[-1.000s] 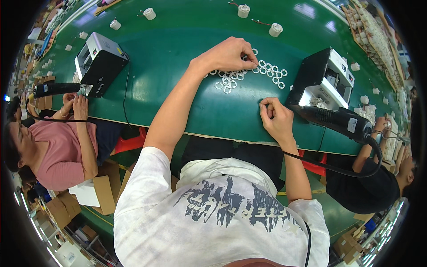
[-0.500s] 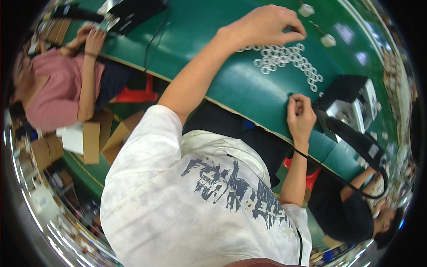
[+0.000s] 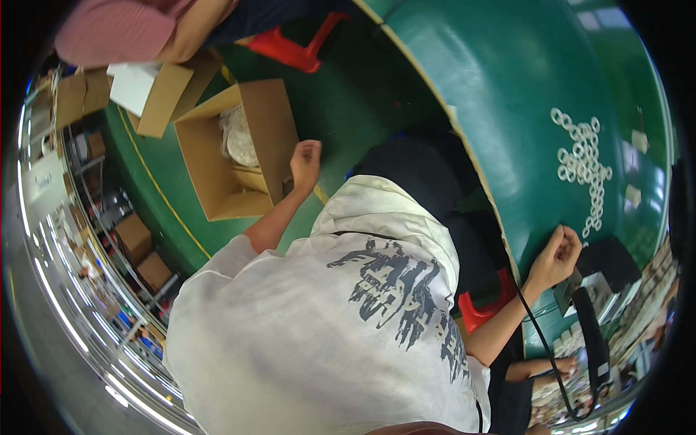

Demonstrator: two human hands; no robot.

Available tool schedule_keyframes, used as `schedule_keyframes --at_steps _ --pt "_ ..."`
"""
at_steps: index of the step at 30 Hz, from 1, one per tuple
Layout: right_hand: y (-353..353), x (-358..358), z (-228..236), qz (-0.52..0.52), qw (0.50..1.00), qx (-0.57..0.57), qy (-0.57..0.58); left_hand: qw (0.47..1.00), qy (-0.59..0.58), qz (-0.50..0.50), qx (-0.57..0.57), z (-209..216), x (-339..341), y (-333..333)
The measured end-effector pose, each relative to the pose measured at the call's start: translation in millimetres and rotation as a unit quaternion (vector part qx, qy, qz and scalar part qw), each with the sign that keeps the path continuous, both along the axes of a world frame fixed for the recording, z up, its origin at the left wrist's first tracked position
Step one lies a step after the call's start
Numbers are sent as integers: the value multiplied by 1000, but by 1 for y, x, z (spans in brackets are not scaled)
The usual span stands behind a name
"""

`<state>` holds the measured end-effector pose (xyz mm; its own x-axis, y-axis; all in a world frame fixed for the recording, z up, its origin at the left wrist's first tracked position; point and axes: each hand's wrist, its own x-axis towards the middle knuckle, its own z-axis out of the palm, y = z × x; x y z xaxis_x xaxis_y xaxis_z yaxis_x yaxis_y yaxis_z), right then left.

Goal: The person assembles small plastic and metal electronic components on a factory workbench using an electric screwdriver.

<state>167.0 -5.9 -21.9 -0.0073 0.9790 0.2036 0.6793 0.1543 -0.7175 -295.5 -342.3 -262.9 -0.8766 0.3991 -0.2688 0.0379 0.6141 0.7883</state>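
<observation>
Head: left hand (image 3: 306,165) near carton (image 3: 201,163), right hand (image 3: 557,259) over table (image 3: 500,101); both curled, grasp unclear.

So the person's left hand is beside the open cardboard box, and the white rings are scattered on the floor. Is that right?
Not quite: the head view shows the white rings on the green table. The rest is right: the left hand is beside the open cardboard box.
</observation>
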Motion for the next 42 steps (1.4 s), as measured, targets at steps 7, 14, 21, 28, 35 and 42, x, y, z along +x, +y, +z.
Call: schedule_keyframes --at_steps 7,14,21,28,35,42 --pt "2 0 9 12 999 0 -48 895 344 131 -252 -107 -98 -150" --pt "3 6 4 32 995 31 -91 927 -18 53 -370 -149 -179 -171" --pt "3 1 7 25 993 26 -111 912 -14 -91 -399 -123 -80 -147" --pt "3 1 6 17 996 27 -88 863 -72 -334 -373 -84 26 -85" --pt "-1 6 0 -1 995 23 -96 925 -82 -294 -225 -183 -49 -32" --pt "-11 11 8 -22 992 11 -120 836 -18 -415 -360 -278 -70 68"
